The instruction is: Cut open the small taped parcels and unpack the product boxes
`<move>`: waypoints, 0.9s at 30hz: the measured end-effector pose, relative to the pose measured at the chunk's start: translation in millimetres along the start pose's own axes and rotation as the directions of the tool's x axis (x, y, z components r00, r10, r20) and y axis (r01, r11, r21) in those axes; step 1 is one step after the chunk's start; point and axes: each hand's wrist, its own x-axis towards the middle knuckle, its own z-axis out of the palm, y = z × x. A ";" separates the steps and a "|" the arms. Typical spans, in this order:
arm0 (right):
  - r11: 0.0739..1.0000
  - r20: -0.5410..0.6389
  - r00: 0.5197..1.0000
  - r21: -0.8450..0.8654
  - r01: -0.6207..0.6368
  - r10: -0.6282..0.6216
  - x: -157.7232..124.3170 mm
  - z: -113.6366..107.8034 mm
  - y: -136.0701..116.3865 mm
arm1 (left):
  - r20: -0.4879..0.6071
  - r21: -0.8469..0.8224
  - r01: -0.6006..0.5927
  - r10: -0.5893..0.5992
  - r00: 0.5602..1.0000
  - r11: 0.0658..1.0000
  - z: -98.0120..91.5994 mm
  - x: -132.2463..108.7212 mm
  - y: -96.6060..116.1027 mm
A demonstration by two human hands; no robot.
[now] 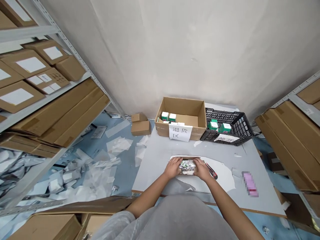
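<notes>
On the grey worktable (160,156), below a cardboard box (180,111) at 12 o'clock and a black plastic crate (227,125) at 1 o'clock, the left hand (173,167) and right hand (202,169) clasp a torn parcel (187,166) from both ends at 6 o'clock, holding it steady, a red-handled utility knife (212,170) just beside the right hand.

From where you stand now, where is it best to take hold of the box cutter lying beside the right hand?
Grip the thick red-and-black body of the box cutter, coming from the right. It lies diagonally with its thinner end toward the right hand, so the thicker end points away from that hand and seems easiest to close around.
</notes>
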 end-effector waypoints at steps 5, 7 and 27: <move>1.000 0.129 0.992 -0.011 -0.013 0.014 0.8 5.1 8.1 | 0.093 0.077 -0.023 0.016 0.996 0.997 3.0 -2.6 -7.1; 1.000 0.130 0.992 -0.019 -0.003 0.006 1.3 6.6 9.1 | 0.097 0.100 -0.029 0.019 0.995 0.995 3.1 -1.5 -7.2; 0.909 0.086 0.920 0.142 -0.391 0.382 -5.9 7.2 7.9 | -0.156 -0.012 0.303 -0.301 0.941 0.953 6.1 -22.3 11.0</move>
